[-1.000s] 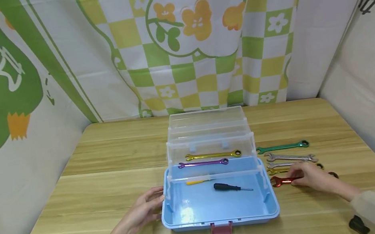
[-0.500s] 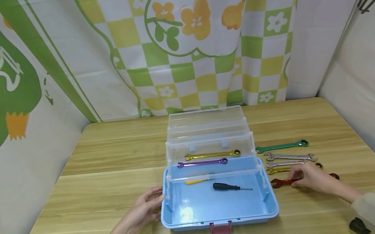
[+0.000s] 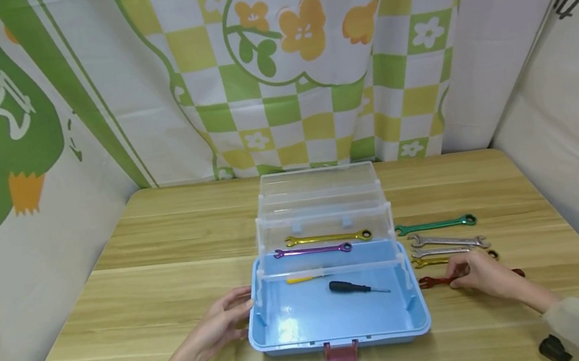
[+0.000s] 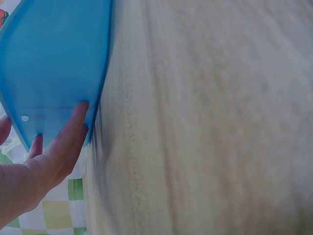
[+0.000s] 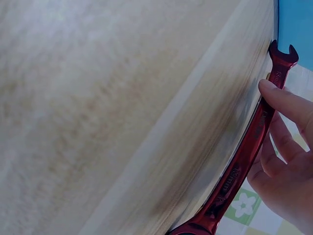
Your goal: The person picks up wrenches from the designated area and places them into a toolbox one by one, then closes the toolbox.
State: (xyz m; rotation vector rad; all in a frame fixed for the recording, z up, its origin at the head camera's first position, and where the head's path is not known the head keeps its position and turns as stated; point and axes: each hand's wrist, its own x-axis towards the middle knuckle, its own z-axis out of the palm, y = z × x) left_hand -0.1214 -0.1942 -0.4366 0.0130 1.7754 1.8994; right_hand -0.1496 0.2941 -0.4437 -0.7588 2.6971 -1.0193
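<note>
My right hand (image 3: 480, 277) pinches a red combination wrench (image 5: 239, 159) between thumb and fingers near its open end. In the head view the wrench lies low at the table, right of the toolbox, turned partly on its edge; the hand covers its middle. My left hand (image 3: 226, 321) rests its extended fingers (image 4: 68, 132) against the outer left wall of the light blue toolbox (image 3: 339, 323). That box stands with its lid up. Inside its base lie a black-handled screwdriver (image 3: 349, 287) and a yellow-handled tool (image 3: 300, 279), partly seen through the clear tray.
A yellow wrench (image 3: 329, 238) and a purple wrench (image 3: 313, 250) lie in the clear raised trays (image 3: 321, 202). Right of the box are a green wrench (image 3: 435, 225), silver wrenches (image 3: 447, 240) and another yellow wrench (image 3: 429, 261). Curtains (image 3: 303, 122) stand behind the table.
The red wrench has tipped from lying flat towards its edge in my right hand's fingers. My left hand and the toolbox stay where they were.
</note>
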